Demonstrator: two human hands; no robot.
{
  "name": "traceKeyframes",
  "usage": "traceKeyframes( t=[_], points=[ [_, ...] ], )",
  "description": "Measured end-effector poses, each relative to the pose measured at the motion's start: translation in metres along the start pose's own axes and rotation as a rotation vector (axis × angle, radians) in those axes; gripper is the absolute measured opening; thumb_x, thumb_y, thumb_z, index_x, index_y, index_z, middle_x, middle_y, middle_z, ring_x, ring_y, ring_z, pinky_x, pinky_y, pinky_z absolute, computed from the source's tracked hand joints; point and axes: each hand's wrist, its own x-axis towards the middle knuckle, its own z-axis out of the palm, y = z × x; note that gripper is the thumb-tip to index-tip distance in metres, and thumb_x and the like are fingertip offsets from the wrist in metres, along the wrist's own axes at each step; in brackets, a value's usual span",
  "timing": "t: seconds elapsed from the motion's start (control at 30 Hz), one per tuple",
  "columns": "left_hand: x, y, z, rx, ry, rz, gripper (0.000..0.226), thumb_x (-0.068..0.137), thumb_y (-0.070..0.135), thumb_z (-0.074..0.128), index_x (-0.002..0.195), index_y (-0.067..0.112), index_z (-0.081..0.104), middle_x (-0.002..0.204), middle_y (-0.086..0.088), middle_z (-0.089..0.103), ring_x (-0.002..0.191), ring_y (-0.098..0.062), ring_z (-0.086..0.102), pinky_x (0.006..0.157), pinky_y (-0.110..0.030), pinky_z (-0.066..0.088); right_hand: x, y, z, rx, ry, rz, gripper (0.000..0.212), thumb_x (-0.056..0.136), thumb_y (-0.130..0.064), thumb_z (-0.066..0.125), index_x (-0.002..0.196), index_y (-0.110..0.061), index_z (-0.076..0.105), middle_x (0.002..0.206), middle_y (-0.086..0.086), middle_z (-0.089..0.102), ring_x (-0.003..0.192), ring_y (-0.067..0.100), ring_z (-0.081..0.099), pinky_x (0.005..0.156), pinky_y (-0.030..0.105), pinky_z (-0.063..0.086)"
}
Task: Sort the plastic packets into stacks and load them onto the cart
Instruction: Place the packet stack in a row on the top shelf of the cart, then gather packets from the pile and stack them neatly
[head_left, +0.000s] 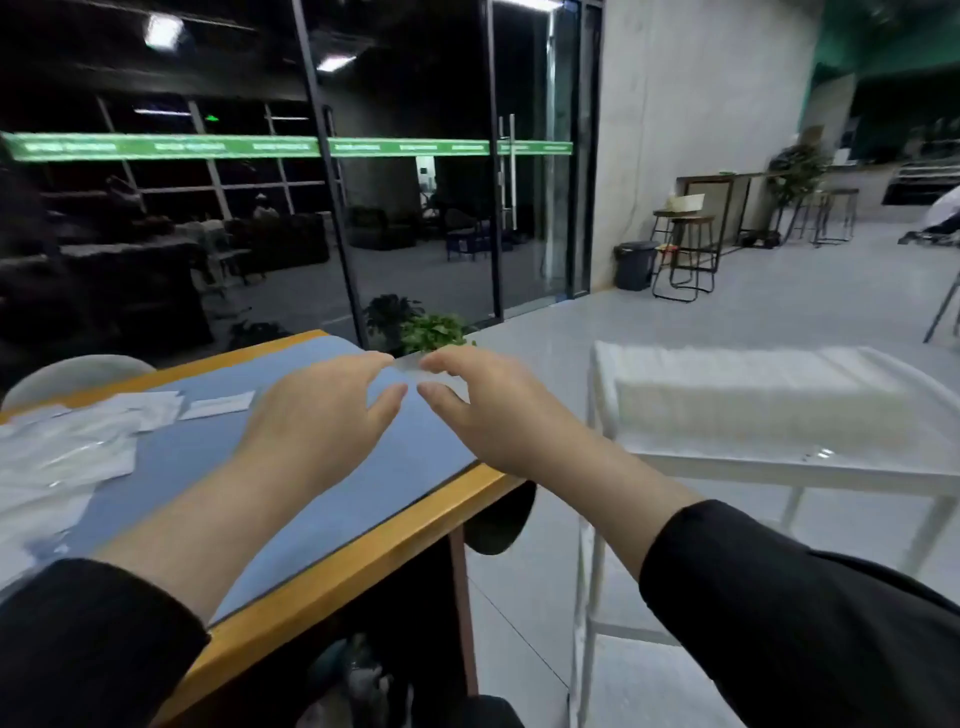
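My left hand (322, 410) and my right hand (483, 410) reach out together over the far right corner of the blue mat (291, 519). Their fingertips nearly meet. Between them is a thin, clear plastic packet (413, 364), blurred, with each hand's index finger on its top edge and thumb below. Loose white and clear packets (78, 447) lie spread on the mat at the left. The white cart (779, 467) stands to the right of the table, and a wide stack of packets (753, 395) fills its top shelf.
The table has a wooden edge (363, 561) close to the cart. A potted plant (431, 332) sits on the floor beyond the table corner, by the glass doors. A pale chair back (67, 379) is at the far left. Stools and a bin stand far back right.
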Motion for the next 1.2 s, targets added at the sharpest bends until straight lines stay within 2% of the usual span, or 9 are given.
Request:
traceKeyframes(
  t=[0.1,0.27,0.43,0.57,0.73,0.8,0.93,1.0,1.2],
  points=[
    [-0.041,-0.077,-0.015,0.011,-0.008,-0.138,0.051,0.104,0.052,0.038,0.15,0.031,0.046,0.15,0.009,0.052,0.136,-0.019,0.05,0.102,-0.039,0.046,0.029,-0.052,0.052,0.013,-0.117,-0.065,0.044,0.104,-0.045,0.045,0.145,-0.027,0.049,0.147,-0.012,0.05,0.135,0.009,0.044,0.108,0.03,0.038],
    [-0.109,-0.228,-0.028,0.075,-0.012,-0.388,0.043,0.104,0.041,0.044,0.143,0.024,0.053,0.146,0.003,0.056,0.132,-0.024,0.051,0.103,-0.037,0.043,0.073,-0.146,0.152,0.01,-0.277,-0.182,0.046,0.102,-0.05,0.046,0.145,-0.034,0.045,0.151,-0.013,0.04,0.133,0.015,0.046,0.105,0.034,0.039],
    [-0.134,-0.318,-0.018,0.053,-0.023,-0.593,0.043,0.104,0.042,0.046,0.141,0.023,0.054,0.143,0.002,0.058,0.129,-0.025,0.053,0.104,-0.039,0.043,0.112,-0.19,0.238,-0.086,-0.434,-0.3,0.055,0.099,-0.053,0.051,0.149,-0.035,0.036,0.158,-0.016,0.029,0.137,0.014,0.042,0.102,0.032,0.036],
    [-0.116,-0.353,-0.006,0.06,-0.039,-0.695,0.042,0.102,0.046,0.046,0.135,0.022,0.056,0.137,0.0,0.061,0.126,-0.026,0.055,0.104,-0.041,0.04,0.146,-0.193,0.285,-0.059,-0.527,-0.264,0.076,0.088,-0.061,0.063,0.152,-0.036,0.032,0.159,-0.014,0.028,0.14,0.014,0.039,0.107,0.032,0.034],
    [-0.119,-0.388,0.001,0.08,-0.141,-0.784,0.062,0.099,0.064,0.041,0.154,0.034,0.035,0.163,0.004,0.032,0.15,-0.018,0.029,0.121,-0.049,0.019,0.178,-0.2,0.326,0.021,-0.661,-0.315,0.099,0.076,-0.064,0.074,0.156,-0.039,0.021,0.162,-0.017,0.021,0.147,0.009,0.027,0.111,0.025,0.026],
    [-0.123,-0.399,-0.002,0.079,-0.128,-0.81,0.061,0.1,0.063,0.04,0.154,0.035,0.034,0.163,0.007,0.034,0.149,-0.017,0.031,0.121,-0.05,0.022,0.189,-0.211,0.338,0.035,-0.657,-0.339,0.099,0.077,-0.064,0.073,0.157,-0.036,0.021,0.162,-0.016,0.021,0.148,0.008,0.024,0.11,0.024,0.024],
    [-0.125,-0.4,0.001,0.03,-0.158,-0.861,0.058,0.103,0.058,0.039,0.155,0.034,0.032,0.162,0.006,0.034,0.147,-0.019,0.032,0.121,-0.046,0.023,0.227,-0.227,0.369,0.02,-0.475,-0.279,0.099,0.075,-0.066,0.074,0.155,-0.034,0.027,0.161,-0.007,0.025,0.147,0.019,0.027,0.118,0.044,0.03],
    [-0.125,-0.398,0.006,0.001,-0.181,-0.853,0.059,0.104,0.057,0.038,0.157,0.034,0.028,0.165,0.008,0.028,0.15,-0.017,0.025,0.124,-0.043,0.016,0.247,-0.227,0.384,-0.083,-0.521,-0.247,0.108,0.07,-0.071,0.075,0.157,-0.031,0.023,0.163,-0.003,0.023,0.148,0.023,0.026,0.118,0.047,0.029],
    [-0.128,-0.402,0.01,-0.016,-0.175,-0.854,0.061,0.103,0.059,0.038,0.158,0.036,0.027,0.165,0.011,0.027,0.151,-0.017,0.024,0.125,-0.042,0.012,0.271,-0.226,0.415,-0.171,-0.591,-0.187,0.091,0.08,-0.069,0.066,0.152,-0.026,0.03,0.149,0.002,0.045,0.131,0.028,0.048,0.092,0.036,0.04]
  ],
)
